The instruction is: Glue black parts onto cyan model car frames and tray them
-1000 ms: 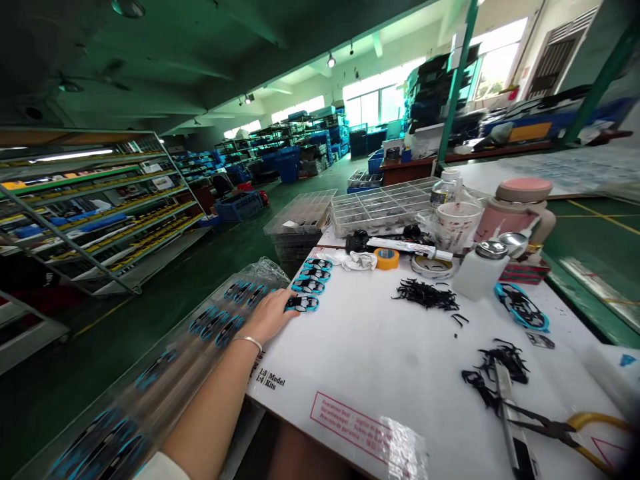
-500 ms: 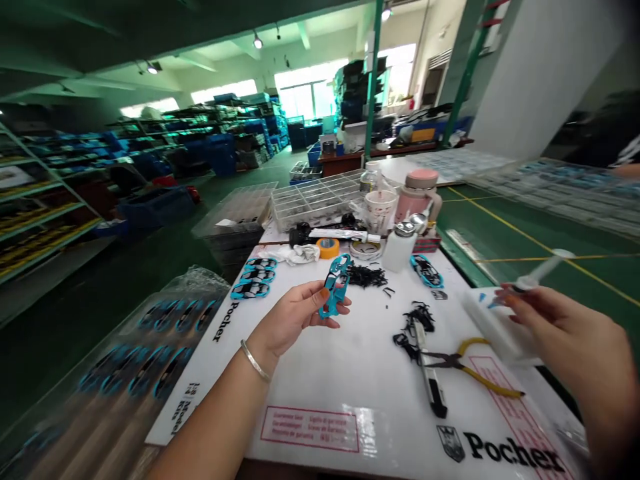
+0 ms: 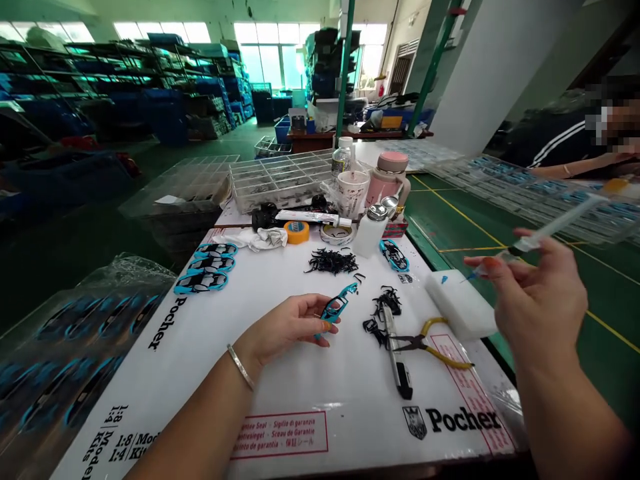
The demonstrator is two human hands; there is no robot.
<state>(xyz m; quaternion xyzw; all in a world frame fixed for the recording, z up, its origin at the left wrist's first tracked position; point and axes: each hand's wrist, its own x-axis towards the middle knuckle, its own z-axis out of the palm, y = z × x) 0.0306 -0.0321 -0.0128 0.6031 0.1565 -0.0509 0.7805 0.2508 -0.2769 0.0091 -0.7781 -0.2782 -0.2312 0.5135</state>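
Over the middle of the white board (image 3: 200, 360), my left hand (image 3: 295, 320) pinches a blue frame-like part (image 3: 336, 305) between thumb and fingers. My right hand (image 3: 537, 293), raised at the right, grips a clear syringe (image 3: 565, 221) whose blue tip points left above a white foam block (image 3: 463, 303). A pile of small black strips (image 3: 333, 261) lies beyond my left hand. Another blue part with black pieces (image 3: 394, 255) rests right of the pile. Several similar parts (image 3: 205, 269) sit at the board's left. Between my hands are a knife (image 3: 397, 360) and yellow-handled pliers (image 3: 425, 343).
Along the far edge stand a white bottle (image 3: 370, 230), pink flask (image 3: 389, 177), plastic cup (image 3: 351, 193), orange tape (image 3: 297, 232) and divided clear tray (image 3: 280, 180). Bagged blue parts (image 3: 85, 320) lie at left. Another person's arm (image 3: 575, 167) shows at far right.
The view has shifted, with more of the other person visible. My left hand has turned the blue part to a more slanted angle. The syringe's blue tip now shows beside my right fingers.
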